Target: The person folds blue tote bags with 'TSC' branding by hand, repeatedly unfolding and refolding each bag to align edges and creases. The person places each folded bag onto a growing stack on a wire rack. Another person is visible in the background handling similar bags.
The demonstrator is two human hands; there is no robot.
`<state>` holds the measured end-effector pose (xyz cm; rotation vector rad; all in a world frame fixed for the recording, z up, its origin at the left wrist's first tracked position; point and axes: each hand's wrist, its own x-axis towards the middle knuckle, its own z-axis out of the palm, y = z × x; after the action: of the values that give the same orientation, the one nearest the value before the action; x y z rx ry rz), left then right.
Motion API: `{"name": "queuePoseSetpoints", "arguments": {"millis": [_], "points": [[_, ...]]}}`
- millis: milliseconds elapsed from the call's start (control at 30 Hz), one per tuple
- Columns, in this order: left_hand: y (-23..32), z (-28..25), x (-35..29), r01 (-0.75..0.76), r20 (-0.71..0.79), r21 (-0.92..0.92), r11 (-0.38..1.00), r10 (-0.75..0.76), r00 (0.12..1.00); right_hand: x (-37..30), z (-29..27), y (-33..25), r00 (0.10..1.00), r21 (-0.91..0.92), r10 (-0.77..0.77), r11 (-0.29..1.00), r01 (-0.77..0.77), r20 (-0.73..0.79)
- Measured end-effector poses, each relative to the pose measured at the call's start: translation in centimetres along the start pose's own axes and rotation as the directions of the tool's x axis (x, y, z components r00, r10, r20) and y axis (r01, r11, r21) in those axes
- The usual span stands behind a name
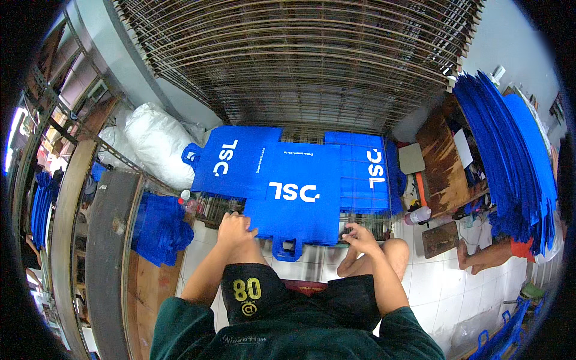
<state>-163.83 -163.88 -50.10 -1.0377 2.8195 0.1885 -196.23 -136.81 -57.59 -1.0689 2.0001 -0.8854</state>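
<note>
A blue fabric bag point(291, 219) with white lettering lies in front of me, its handle loop point(287, 249) toward me. My left hand point(236, 229) is at its near left edge, fingers bent and thumb apart, reaching the cloth's edge. Just beyond the near right corner is my right hand point(360, 237), thumb and forefinger apart with a dark gap between them. Neither hand shows anything held. Beneath and beside this bag lie another printed blue bag point(231, 168) at left and a stack of blue bags point(363, 180) at right.
A tall wire drying rack point(300, 54) rises behind the bags. White sacks point(159, 144) and blue cloth pieces point(159, 228) are at left. At right hang many blue bags point(504, 156) near a wooden board point(441, 162), a bottle point(417, 215) and another person's foot point(474, 258).
</note>
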Motion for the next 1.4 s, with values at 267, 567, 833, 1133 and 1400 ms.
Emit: {"name": "queuePoseSetpoints", "arguments": {"millis": [267,567,833,1133,1400], "points": [[0.3,-0.9,-0.5,0.05,-0.18,-0.002,0.999,-0.05,0.982,0.5,0.2,-0.5,1.0,-0.01,0.0,1.0,0.0,0.001],[1.2,-1.5,-2.3,-0.055,-0.385,-0.008,0.998,0.047,0.922,-4.8,-6.8,-5.3,0.991,0.443,-0.084,0.888,0.121,-0.103],[-0.3,0.1,-2.2,-0.057,-0.339,-0.049,0.997,0.037,0.94,-14.8,-31.7,-15.3,0.459,-0.004,-0.233,0.895,0.447,-0.858],[-0.1,0.3,-1.8,-0.009,-0.306,-0.09,0.996,-0.019,0.952,-28.0,-54.7,-8.3,0.033,0.142,0.289,0.365,0.92,-0.957],[-0.7,0.4,-3.7,-0.007,-0.312,-0.152,0.988,-0.041,0.949,-29.4,-60.1,-2.0,0.199,0.284,0.48,0.109,0.953,-0.855]]}}
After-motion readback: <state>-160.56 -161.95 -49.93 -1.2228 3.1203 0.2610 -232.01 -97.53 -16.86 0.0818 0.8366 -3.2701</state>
